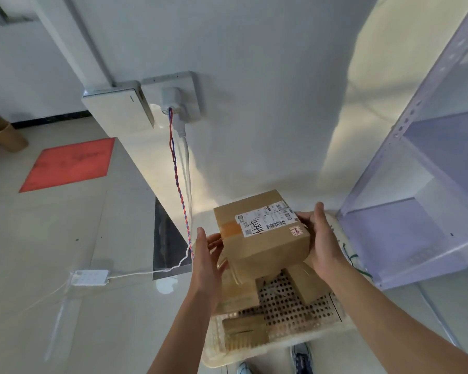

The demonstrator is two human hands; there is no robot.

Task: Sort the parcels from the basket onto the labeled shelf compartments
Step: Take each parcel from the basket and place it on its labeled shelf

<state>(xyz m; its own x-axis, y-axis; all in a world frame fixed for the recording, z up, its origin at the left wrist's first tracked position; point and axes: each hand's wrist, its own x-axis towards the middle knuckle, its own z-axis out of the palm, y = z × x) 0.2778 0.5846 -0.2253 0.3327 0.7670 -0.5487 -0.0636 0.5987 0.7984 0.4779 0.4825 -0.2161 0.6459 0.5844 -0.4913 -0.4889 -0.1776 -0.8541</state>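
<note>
Cardboard parcel (262,238) clasped by both hands: left hand (210,261), right hand (322,238).

Four parcels (260,233) (one lifted), one basket (257,356), one shelf (427,255), two hands (206,261).

The parcel (265,252) was brown with a white, black-barcoded label (265,220); the basket (289,313) cream, dotted with holes; the cable (177,179) twisted red and blue; the shelf (405,168) pale lilac.

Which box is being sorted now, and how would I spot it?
Find the pale perforated basket beside the purple shelf. Above it, the left hand and right hand hold one brown box. Unlike the boxes lying in the basket, it shows a white label with black handwriting.
</note>
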